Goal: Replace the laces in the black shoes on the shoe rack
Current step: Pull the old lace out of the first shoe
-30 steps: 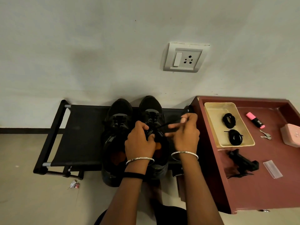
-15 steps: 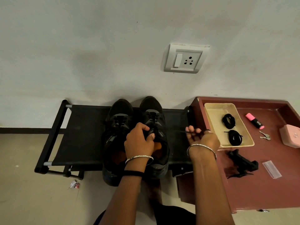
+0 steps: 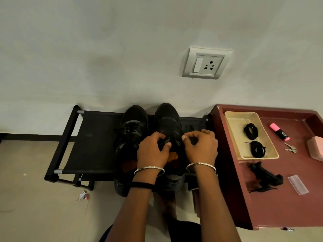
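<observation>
Black shoe [image 3: 167, 119] on rack [image 3: 97, 137] sits clasped in left grip [image 3: 152, 149], right grip [image 3: 201, 147] alongside.

Pretty plain corner tbh. The wall [image 3: 104, 49] is off-white painted plaster with a few small specks and a faint darker smudge left of centre. A white socket plate [image 3: 206, 63] with a rocker switch and one outlet sits on it, looking tilted from this angle. A black skirting strip [image 3: 35, 137] runs along the bottom, and below that is a smooth beige floor [image 3: 26, 198] with a crumpled wrapper scrap [image 3: 83, 196] lying on it. The low shoe rack [image 3: 87, 145] has a black frame, a black fabric shelf and silver bar ends, and it's pushed up against the wall. Just beside its right end is a maroon table [image 3: 279, 210] with a raised rim. The light is soft and a bit dim, with no hard shadows.
</observation>
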